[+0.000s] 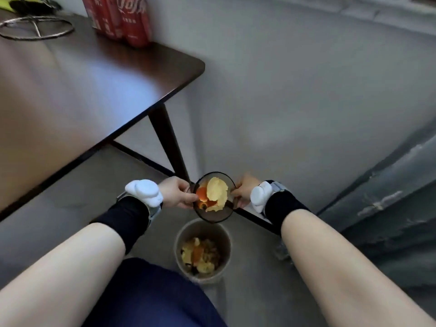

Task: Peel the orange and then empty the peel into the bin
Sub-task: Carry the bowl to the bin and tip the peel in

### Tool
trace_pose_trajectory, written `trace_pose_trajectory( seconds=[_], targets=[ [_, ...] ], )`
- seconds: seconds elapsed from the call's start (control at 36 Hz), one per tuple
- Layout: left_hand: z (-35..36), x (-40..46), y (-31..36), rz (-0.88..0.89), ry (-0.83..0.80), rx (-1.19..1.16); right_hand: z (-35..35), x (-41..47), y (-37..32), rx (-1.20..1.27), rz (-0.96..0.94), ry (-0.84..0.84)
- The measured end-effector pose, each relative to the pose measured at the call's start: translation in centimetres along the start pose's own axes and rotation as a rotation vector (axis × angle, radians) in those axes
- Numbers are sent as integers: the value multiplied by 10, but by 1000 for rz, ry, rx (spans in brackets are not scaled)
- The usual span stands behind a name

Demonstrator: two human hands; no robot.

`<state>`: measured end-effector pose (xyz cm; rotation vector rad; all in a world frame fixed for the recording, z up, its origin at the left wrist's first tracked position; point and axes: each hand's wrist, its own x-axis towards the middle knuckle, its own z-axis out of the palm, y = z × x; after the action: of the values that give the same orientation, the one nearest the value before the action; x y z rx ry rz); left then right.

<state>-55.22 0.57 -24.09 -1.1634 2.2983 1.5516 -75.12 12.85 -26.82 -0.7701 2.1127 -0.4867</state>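
A dark glass bowl (213,214) with orange peel (215,194) in it hangs tilted toward me, just above and beyond the bin. My left hand (177,192) grips its left rim and my right hand (244,188) grips its right rim. The peel shows its pale yellow inside and some orange skin. Below, on the floor, stands a round tan bin (180,239) whose bottom holds more orange peel scraps (200,254).
A dark brown table (82,86) fills the upper left, its corner and leg (167,140) just beyond the bowl. Red drink bottles (122,17) and a wire stand (35,25) sit on it. Grey floor lies to the right; my knee (151,296) is beside the bin.
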Motion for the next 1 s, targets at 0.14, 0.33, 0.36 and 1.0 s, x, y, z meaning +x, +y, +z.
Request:
trace_pose_trajectory(
  seconds=[0.14, 0.33, 0.36, 1.0],
  targets=[
    [18, 20, -32, 18, -42, 364, 30, 20, 25, -7, 32, -49],
    [45, 33, -59, 7, -102, 665, 61, 36, 46, -33, 60, -86],
    [48, 34, -62, 4, -111, 703, 66, 38, 48, -59, 60, -89],
    [65, 10, -99, 219, 29, 924, 104, 27, 64, 169, -20, 82]
  ],
)
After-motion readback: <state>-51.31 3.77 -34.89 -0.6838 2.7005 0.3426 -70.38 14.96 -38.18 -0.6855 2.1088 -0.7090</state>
